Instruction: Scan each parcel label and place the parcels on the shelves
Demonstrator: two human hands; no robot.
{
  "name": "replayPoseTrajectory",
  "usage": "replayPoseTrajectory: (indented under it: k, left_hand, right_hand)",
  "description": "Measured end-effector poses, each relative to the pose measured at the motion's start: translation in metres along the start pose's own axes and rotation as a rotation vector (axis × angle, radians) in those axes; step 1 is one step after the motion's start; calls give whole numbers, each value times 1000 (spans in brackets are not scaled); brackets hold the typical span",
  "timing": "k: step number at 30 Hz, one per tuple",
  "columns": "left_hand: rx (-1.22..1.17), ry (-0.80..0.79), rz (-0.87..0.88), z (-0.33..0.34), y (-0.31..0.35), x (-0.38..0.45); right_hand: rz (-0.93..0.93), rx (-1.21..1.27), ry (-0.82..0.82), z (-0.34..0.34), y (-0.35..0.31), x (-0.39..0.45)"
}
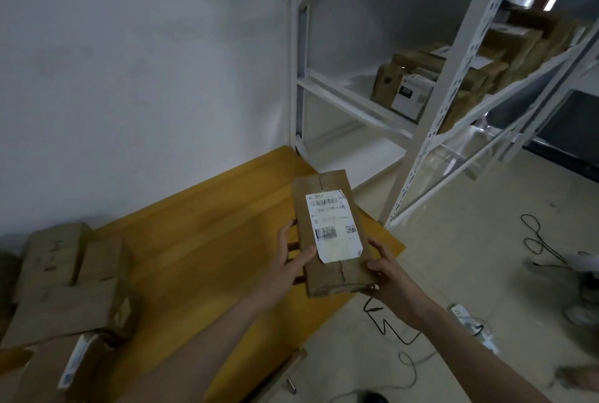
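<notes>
A flat brown cardboard parcel is held up over the corner of the yellow table, its white shipping label with barcode facing me. My left hand grips its left edge, thumb on top near the label. My right hand grips the near right corner. The white metal shelf rack stands beyond, to the right, with several boxed parcels on its middle level.
More cardboard parcels lie piled on the table at the left. Black and white cables and a power strip lie on the pale floor at right. A grey wall stands behind the table.
</notes>
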State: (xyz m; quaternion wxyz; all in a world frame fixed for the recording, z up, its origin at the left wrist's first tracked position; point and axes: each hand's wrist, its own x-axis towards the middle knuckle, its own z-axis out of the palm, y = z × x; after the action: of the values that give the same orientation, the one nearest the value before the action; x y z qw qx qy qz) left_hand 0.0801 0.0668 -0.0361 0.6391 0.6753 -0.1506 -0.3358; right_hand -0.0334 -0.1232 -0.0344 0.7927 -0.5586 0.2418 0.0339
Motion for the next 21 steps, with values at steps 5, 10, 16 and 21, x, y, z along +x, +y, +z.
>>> replayPoseTrajectory:
  k: [5, 10, 16, 21]
  left_hand:
    - [-44, 103, -42, -10, -14, 9]
    - [-76, 209, -81, -13, -24, 22]
    - [-98, 323, -126, -8, -28, 40]
    - [-112, 428, -159, 4, -31, 55]
  right_hand:
    - [49, -37, -86, -2, 3, 33]
    - [85, -105, -29, -24, 6, 82]
    - [94, -477, 281, -73, 9, 156]
    - [227, -659, 126, -85, 8, 195]
